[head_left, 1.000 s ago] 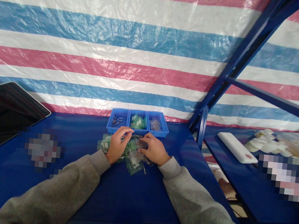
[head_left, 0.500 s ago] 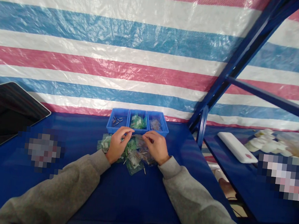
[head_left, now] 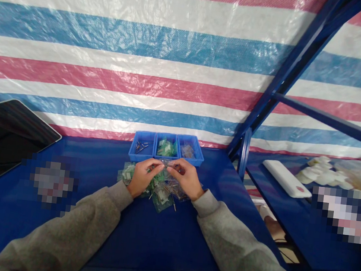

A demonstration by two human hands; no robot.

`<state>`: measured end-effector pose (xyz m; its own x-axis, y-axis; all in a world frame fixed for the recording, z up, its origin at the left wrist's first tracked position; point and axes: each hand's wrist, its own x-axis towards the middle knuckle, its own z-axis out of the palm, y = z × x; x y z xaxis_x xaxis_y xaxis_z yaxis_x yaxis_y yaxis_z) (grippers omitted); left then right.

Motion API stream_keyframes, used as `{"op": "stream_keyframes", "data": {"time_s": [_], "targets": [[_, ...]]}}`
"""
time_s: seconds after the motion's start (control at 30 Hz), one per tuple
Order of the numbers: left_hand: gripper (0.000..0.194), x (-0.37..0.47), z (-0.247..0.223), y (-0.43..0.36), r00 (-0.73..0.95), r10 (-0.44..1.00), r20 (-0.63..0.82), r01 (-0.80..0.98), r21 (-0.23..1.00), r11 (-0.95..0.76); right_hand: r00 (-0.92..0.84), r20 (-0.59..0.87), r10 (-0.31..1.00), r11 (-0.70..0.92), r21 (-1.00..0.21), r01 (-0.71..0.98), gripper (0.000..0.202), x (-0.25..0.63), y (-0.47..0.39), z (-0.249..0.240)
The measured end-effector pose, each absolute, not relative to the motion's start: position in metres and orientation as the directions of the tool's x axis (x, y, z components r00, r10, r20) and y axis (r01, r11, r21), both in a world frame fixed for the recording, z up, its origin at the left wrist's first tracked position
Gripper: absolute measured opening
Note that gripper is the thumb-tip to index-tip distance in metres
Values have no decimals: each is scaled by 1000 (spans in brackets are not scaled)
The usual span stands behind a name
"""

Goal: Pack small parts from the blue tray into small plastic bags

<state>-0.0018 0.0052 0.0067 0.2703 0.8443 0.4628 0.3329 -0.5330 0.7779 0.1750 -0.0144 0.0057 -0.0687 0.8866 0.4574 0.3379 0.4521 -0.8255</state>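
Both hands meet just in front of three joined blue bins. My left hand [head_left: 144, 176] pinches one side of a small clear plastic bag [head_left: 165, 162], and my right hand [head_left: 186, 178] pinches its other side. What the bag holds is too small to tell. Below the hands lies a pile of green and clear packets [head_left: 162, 196] with thin metal pieces. The left bin [head_left: 132, 151] holds a few metal pins, the middle bin has green packets [head_left: 166, 147], and clear packets [head_left: 188, 150] lie in the right bin.
A dark screen [head_left: 6, 142] stands at the left, near a blurred item [head_left: 51, 181]. A blue metal frame [head_left: 279, 83] rises at the right. Beyond it, a second table bears a white box [head_left: 286, 179] and white bundles [head_left: 321, 172]. Part of a person's foot [head_left: 273, 222] shows between the tables.
My two hands have come closer together, with their fingertips nearly touching. The clear plastic between them is now easier to see. The bins and the pile look the same.
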Motion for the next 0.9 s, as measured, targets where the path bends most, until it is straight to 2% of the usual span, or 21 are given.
{"op": "stream_keyframes", "data": {"time_s": [0.4, 0.67, 0.9], "targets": [[21, 0, 10, 4, 356, 848, 392, 277, 823, -496, -65, 345, 936, 351, -916, 192, 15, 172, -9, -5], [20, 0, 7, 5, 358, 849, 388, 272, 827, -492, -82, 227, 970, 228, -974, 4, 15, 171, -13, 0], [21, 0, 9, 4, 367, 845, 389, 239, 839, -489, -110, 268, 957, 274, -961, 42, 20, 171, -12, 1]]}}
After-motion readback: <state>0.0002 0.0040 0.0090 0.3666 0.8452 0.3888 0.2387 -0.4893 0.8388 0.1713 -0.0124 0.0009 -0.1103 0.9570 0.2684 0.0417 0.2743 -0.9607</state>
